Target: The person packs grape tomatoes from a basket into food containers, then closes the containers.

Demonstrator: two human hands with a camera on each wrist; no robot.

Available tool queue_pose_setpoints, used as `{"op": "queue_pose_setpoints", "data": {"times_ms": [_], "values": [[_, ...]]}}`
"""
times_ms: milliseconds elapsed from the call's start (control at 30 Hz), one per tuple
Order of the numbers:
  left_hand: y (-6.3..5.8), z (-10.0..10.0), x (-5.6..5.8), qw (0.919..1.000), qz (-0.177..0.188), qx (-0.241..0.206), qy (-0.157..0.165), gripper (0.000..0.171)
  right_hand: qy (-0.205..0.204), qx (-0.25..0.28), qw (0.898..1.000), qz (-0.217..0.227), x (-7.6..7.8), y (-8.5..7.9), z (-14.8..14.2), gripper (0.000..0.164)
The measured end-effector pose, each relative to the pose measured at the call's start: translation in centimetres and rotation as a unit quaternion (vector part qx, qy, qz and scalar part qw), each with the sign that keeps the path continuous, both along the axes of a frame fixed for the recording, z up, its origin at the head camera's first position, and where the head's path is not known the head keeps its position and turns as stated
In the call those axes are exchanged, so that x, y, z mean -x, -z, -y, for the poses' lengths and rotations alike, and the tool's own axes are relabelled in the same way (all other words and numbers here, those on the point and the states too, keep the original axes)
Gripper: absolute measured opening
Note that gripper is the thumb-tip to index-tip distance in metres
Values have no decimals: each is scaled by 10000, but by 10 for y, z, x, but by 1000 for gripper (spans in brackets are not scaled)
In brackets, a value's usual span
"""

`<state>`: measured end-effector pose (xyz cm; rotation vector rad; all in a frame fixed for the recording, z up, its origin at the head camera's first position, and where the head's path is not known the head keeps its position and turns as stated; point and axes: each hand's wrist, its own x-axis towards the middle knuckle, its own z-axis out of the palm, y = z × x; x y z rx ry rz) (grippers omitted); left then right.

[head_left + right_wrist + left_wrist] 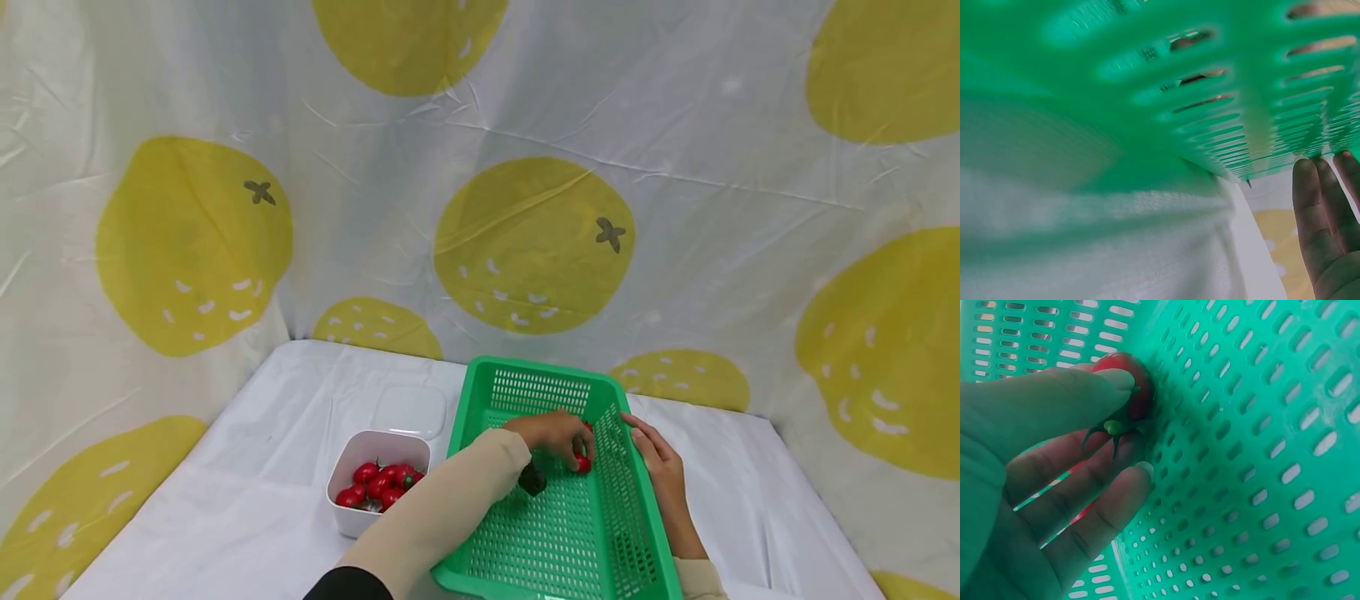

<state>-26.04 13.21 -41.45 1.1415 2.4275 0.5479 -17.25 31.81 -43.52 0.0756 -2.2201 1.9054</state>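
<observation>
Inside the green plastic basket, my left hand reaches down near the right wall. Its thumb and fingers pinch a small red tomato that has a green leafy stem end. More red shows between the fingers in the left wrist view, mostly hidden by them. My right hand is at the basket's right side, fingertips at the rim. Seen from the right wrist, its straight fingers touch the slotted outer wall.
Left of the basket stands a white square container holding several red tomatoes. Behind it lies a clear lid. A white cloth covers the table, and a lemon-patterned curtain hangs behind.
</observation>
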Motion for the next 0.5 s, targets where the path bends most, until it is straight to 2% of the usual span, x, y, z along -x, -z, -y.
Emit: {"op": "queue_pose_setpoints", "data": {"times_ms": [167, 267, 500], "values": [[-4, -3, -1, 9999, -67, 54, -68, 18, -5, 1, 10000, -68, -1, -3, -2, 42], [-5, -2, -1, 9999, -69, 80, 6, 17, 59, 8, 10000, -54, -2, -3, -1, 40], [-8, 4, 3, 9999, 40, -104, -58, 20, 75, 107, 9999, 11, 4, 9, -3, 40]]}}
